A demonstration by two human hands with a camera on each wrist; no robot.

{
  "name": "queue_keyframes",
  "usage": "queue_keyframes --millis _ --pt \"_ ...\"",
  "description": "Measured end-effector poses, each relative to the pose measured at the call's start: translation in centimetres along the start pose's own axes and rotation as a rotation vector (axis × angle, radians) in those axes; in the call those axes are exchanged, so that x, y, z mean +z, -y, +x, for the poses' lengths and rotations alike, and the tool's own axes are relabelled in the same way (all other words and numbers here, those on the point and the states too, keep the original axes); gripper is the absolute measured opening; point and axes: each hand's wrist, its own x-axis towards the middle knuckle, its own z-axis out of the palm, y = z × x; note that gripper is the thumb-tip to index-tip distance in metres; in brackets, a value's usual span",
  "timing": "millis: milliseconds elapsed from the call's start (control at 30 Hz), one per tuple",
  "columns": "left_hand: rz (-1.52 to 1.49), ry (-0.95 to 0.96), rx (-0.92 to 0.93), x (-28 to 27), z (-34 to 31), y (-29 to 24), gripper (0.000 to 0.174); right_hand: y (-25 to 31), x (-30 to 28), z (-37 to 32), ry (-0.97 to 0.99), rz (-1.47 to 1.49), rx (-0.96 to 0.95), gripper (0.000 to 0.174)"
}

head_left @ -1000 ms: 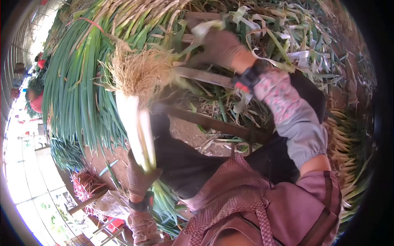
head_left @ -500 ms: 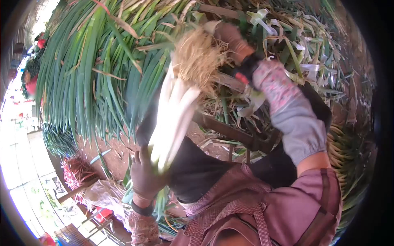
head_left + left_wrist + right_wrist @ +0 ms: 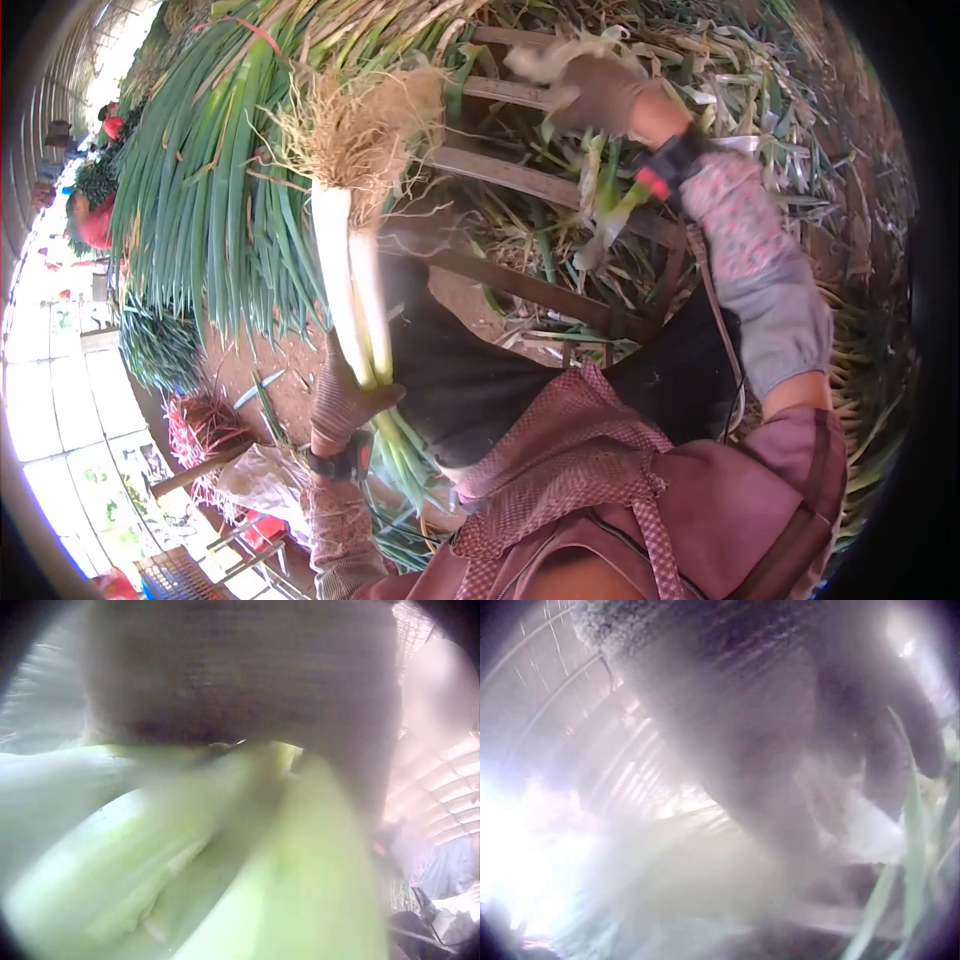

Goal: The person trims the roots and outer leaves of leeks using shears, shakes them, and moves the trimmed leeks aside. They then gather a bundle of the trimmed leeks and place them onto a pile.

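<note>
Holding green onions (image 3: 341,270) left, pale leaves (image 3: 538,64) right, hands (image 3: 345,405) (image 3: 603,95) stand apart.

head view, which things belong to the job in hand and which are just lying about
Apparently part of the job:
left hand
green onions it grips, roots still on
right hand, blurred
pale scrap at its fingers
leafy green-onion heap beside them

Seemingly just lying about:
leaf litter
tangled pink strips
crumpled plastic
</note>
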Motion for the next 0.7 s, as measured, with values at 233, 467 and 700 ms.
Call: queue_keyframes --millis 233,467,700 --pt "0.166 -0.026 0.051 1.5 0.3 -0.8 0.104 8.4 8.4 3.7 -0.193 0.061 -0.504 0.05" --pt "0.793 -0.289 0.052 5.2 -0.9 -4.1 0.081 -3.8 -1.8 2.5 -0.208 -0.4 0.353 0.067" --pt "0.9 -0.272 0.078 8.1 -0.8 -7.3 0.092 8.2 -4.6 -10.9 -0.425 -0.252 -0.339 0.047"
